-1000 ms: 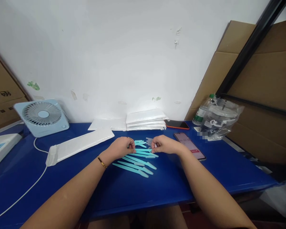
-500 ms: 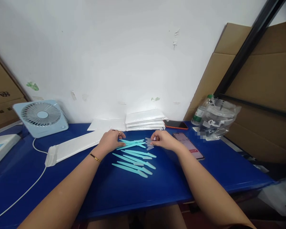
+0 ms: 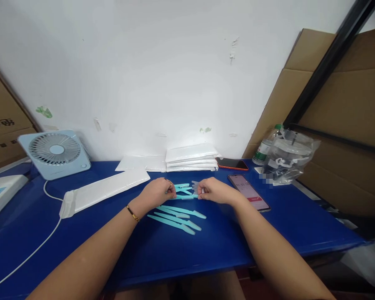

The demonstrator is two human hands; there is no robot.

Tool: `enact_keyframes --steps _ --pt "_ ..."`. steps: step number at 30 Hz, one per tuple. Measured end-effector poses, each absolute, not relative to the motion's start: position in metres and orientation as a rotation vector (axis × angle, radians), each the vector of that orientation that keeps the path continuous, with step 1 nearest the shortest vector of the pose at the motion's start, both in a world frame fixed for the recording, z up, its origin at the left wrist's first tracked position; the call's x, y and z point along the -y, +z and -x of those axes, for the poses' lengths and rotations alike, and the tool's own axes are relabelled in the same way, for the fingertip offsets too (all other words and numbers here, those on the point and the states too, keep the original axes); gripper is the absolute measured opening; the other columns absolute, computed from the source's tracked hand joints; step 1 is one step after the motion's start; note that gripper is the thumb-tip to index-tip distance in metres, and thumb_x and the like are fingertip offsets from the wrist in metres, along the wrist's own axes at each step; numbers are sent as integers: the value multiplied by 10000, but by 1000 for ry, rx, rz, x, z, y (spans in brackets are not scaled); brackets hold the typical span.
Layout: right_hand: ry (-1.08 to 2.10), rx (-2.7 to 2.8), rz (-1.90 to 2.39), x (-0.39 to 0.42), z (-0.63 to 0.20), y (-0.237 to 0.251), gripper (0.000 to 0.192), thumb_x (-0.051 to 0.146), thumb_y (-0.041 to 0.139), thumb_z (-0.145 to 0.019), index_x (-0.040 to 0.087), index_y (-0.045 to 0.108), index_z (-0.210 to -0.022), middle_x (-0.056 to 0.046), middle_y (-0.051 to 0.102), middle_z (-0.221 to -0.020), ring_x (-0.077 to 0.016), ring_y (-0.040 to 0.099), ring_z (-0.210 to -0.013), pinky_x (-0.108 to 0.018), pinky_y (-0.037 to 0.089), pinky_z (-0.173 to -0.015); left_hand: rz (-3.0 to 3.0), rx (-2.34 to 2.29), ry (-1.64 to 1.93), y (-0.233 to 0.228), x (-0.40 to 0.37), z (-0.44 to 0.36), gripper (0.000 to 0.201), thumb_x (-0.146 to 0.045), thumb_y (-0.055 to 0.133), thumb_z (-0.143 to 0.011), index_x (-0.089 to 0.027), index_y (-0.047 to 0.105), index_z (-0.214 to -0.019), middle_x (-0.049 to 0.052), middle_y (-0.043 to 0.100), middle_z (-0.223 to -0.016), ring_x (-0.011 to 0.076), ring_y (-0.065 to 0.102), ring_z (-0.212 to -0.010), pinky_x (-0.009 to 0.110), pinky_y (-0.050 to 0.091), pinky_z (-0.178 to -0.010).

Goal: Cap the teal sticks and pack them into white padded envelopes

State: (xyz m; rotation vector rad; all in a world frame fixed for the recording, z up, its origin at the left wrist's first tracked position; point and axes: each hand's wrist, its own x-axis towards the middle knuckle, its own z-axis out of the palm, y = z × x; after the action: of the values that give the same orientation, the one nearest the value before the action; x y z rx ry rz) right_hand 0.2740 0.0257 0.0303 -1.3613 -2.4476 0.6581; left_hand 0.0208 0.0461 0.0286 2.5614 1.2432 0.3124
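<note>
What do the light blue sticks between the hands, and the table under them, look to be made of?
The light blue sticks look like moulded plastic: uniform pastel colour, matt, thin and identical in shape. The one held between the left hand and the right hand looks the same. The table is probably plastic or laminate: saturated blue with a soft sheen.

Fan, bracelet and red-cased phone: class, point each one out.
Fan (image 3: 55,150), head view, on the grille's middle.
Bracelet (image 3: 133,213), head view, on the band at the left wrist.
Red-cased phone (image 3: 231,163), head view, on the dark screen.
</note>
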Motion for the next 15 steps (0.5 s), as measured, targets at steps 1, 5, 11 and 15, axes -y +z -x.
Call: enact_keyframes --steps 1,5,11,15 --pt "638 2407 1390 -27 -277 30 73 230 622 -725 167 645 -756 -14 638 -699 -118 544 -597 -209 365 -525 -2552 -1285 339 30 -48 -18 191 -362 547 -770 -237 682 -720 9 671 -772 181 573 -767 262 366 -614" --pt "606 2244 1498 -34 -284 28 86 228 578 -755 164 633 -768 -10 633 -637 -116 546 -563 -209 369 -527 -2465 -1398 371 34 -55 -7 227 -403 529 -771 -232 677 -749 15 674 -815 178 574 -728 259 363 -575" --pt "512 2292 1450 -33 -279 27 70 213 589 -744 163 638 -749 -19 641 -699 -115 555 -607 -206 368 -545 -2481 -1213 493 35 -52 -9 248 -437 535 -782 -231 673 -785 22 655 -945 194 572 -889 269 420 -717" --pt "643 2279 1335 -26 -270 31 103 246 557 -787 161 615 -792 -2 623 -633 -110 568 -570 -203 387 -540 -2544 -1090 520 35 -43 -18 227 -427 533 -803 -239 661 -792 4 651 -1007 179 574 -898 269 407 -770"
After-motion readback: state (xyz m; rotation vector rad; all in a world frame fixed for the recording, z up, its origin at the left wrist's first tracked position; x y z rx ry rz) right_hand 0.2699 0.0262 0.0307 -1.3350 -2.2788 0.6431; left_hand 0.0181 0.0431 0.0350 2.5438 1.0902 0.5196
